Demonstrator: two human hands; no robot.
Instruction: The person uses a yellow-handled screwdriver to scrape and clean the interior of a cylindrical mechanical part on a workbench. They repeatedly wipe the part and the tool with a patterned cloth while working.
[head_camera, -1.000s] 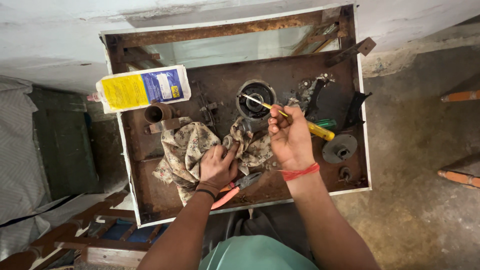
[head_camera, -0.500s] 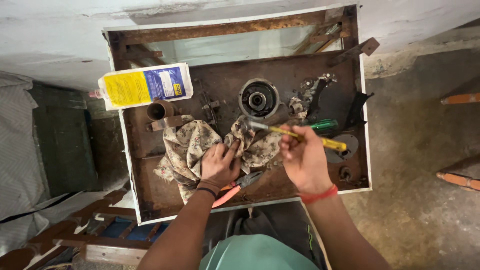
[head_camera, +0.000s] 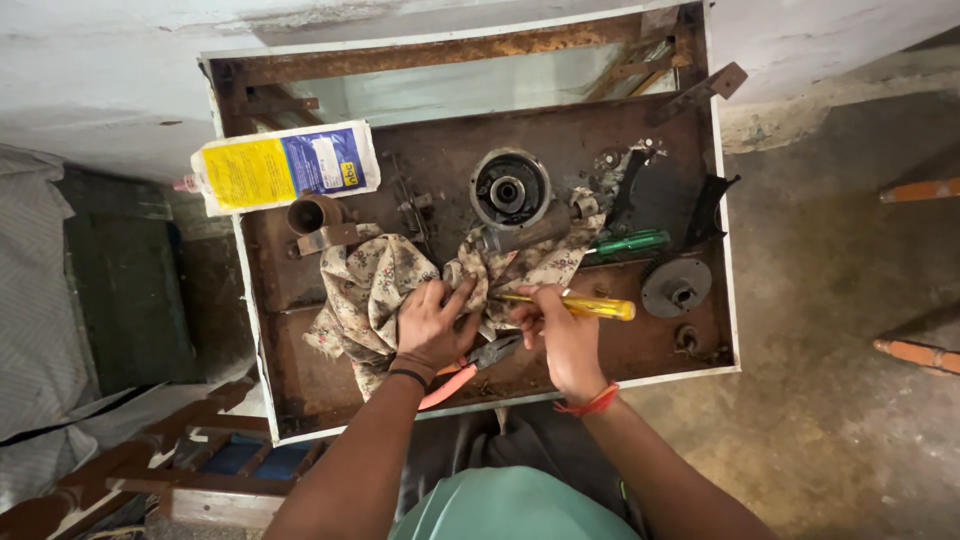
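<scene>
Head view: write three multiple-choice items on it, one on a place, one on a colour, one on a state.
1. Where does the yellow-and-blue bottle lie?
A. on the rusty tray's upper left rim
B. under the cloth
C. on the floor at right

2. What colour is the handle of the screwdriver in the right hand?
A. green
B. yellow
C. black

3. What is the left hand doing?
A. hanging free
B. gripping the pliers
C. pressing on the floral cloth

Answers:
1. A, it lies across that corner.
2. B, the held handle is clear yellow.
3. C, its fingers sit on the cloth.
</scene>
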